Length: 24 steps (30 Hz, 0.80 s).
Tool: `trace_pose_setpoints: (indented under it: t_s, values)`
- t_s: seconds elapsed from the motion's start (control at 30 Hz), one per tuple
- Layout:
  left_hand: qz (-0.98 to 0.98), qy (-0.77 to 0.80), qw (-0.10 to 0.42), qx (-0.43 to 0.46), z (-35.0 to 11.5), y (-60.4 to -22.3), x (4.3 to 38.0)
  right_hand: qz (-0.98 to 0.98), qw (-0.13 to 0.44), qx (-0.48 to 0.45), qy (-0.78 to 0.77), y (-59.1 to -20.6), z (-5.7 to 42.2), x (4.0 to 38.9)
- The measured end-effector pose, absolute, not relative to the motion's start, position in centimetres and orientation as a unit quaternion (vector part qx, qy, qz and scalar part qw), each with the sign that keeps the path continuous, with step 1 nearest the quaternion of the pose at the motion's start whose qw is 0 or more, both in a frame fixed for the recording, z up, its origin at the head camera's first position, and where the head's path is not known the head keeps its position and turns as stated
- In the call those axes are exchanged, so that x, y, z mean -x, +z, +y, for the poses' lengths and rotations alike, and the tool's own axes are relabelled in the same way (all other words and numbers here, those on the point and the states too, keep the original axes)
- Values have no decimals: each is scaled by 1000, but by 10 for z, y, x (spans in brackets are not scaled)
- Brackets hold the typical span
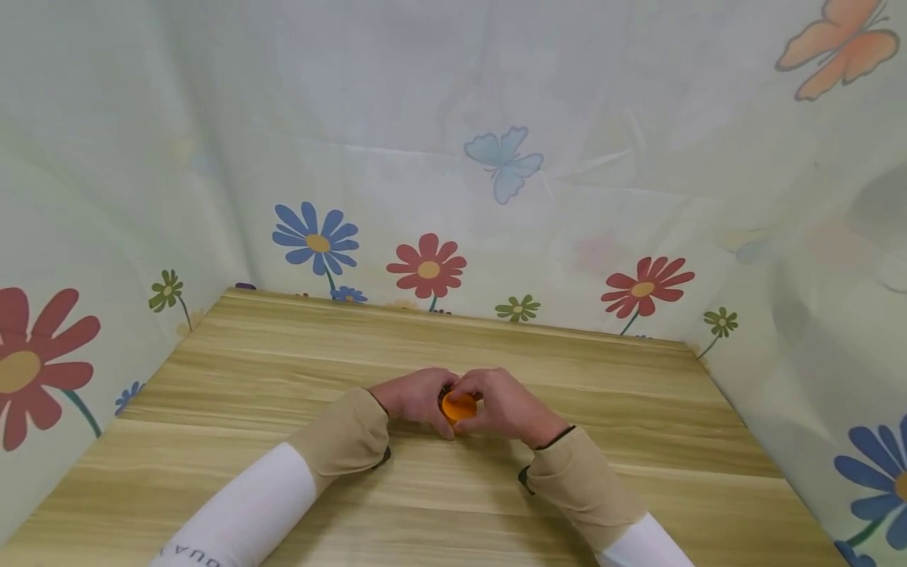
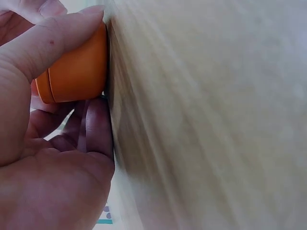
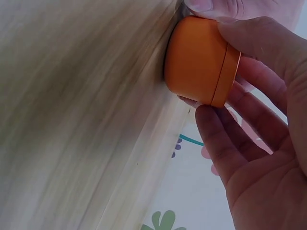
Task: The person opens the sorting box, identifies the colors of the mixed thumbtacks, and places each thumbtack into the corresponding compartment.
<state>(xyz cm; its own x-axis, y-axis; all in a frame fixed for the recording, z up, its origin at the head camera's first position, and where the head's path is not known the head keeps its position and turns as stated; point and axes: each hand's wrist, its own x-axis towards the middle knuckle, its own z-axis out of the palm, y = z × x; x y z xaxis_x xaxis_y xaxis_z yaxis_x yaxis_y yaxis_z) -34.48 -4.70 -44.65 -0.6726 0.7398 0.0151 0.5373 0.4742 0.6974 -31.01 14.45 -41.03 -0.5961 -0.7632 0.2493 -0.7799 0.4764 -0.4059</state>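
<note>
A small round orange container [image 1: 459, 406] with a seam near its top stands on the wooden table, held between both hands. My left hand [image 1: 423, 398] grips its lower body [image 2: 79, 72], thumb along one side and curled fingers on the other. From the right, my right hand [image 1: 501, 405] pinches it around the upper rim [image 3: 225, 79], with the thumb and fingertips near the seam. In the right wrist view the container's base touches the tabletop. A small dark patch shows beside it in the head view; what it is cannot be made out.
The wood-grain tabletop [image 1: 298, 346] stretches around the hands. A pale cloth wall [image 1: 567, 220] printed with flowers and butterflies rises behind the table's back edge and along both sides.
</note>
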Motion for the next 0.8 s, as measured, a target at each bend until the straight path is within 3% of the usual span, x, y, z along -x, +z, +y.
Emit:
trace_pose_setpoints:
  t_s: [0.47, 0.8]
  values:
    - [857, 357, 154, -339, -42, -436, 343, -875, -24, -391, 286, -407, 158, 317]
    - [866, 350, 139, -328, -32, -435, 343, -874, -19, -401, 272, -409, 167, 320]
